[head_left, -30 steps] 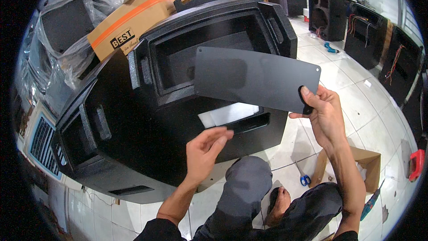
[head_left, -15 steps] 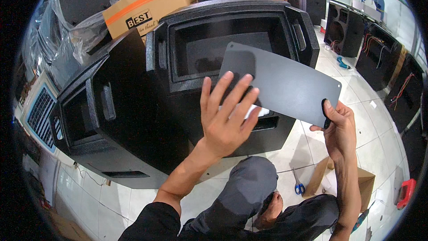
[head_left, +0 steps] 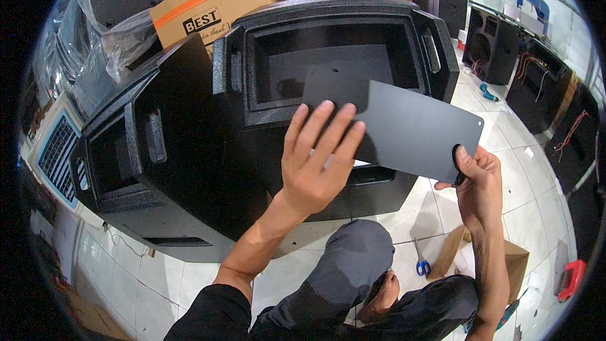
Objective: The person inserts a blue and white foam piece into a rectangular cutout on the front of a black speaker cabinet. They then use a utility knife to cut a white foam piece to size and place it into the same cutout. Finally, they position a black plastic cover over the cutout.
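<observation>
A flat dark grey plate (head_left: 420,129) with rounded corners and small corner holes is held up in front of me. My right hand (head_left: 478,173) pinches its lower right corner between thumb and fingers. My left hand (head_left: 320,161) is spread at the plate's left end, fingers apart; whether the fingertips touch the plate cannot be told. A shadow darkens that end. Behind the plate stands a black textured speaker cabinet (head_left: 231,98) with a rectangular recess in its top and slotted handles at the sides. A second black cabinet (head_left: 183,215) leans close on its left.
Blue-handled scissors (head_left: 423,268) and an opened cardboard box (head_left: 516,256) lie on the tiled floor near my legs. A red case (head_left: 572,281) is at the far right. Wired speaker cabinets (head_left: 536,82) line the right wall. A printed carton (head_left: 218,6) and plastic-wrapped goods (head_left: 120,44) stand behind.
The plate has tilted slightly, and the shadow over its left end has grown. My left hand has shifted a little left. The right hand keeps its grip on the corner.
</observation>
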A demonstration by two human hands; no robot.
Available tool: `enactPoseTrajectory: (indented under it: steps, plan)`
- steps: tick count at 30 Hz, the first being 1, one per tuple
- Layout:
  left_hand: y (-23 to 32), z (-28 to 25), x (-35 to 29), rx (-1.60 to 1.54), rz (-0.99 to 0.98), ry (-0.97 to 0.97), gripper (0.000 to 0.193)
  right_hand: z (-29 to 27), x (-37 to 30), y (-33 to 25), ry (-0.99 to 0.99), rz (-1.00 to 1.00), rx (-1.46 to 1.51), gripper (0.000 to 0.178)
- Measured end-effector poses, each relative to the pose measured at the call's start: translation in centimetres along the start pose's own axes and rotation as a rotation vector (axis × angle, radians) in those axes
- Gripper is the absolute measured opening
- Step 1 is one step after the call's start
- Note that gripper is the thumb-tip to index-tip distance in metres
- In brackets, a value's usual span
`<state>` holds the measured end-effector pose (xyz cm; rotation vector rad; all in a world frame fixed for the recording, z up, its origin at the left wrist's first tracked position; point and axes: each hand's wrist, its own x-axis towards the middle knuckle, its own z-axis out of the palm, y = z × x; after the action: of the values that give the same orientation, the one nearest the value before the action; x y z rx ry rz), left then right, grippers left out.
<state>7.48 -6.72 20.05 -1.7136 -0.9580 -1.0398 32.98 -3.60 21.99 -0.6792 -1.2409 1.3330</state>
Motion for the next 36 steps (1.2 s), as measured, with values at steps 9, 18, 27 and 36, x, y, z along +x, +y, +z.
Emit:
enactPoseTrajectory:
  steps: [9, 18, 27, 36]
  plan:
    - [-0.5, -0.3, -0.1, -0.632, -0.748, 0.212, 0.012, 1.5, -2.2, -1.0, -0.308, -0.148, 0.159, 0.044]
    - [-0.9, -1.5, 0.8, -1.601, -1.248, 0.373, 0.017, 1.3, -1.5, 0.4, -0.107, -0.150, -0.145, 0.012]
    - [1.0, 1.9, 2.6, -1.672, -1.236, 0.431, 0.014, 1.4, -1.4, 1.0, -0.109, -0.011, -0.189, 0.017]
    - [3.8, 4.5, 5.0, -1.836, -1.353, 0.372, 0.039, 0.3, -0.6, 1.8, -0.055, 0.002, -0.244, 0.049]
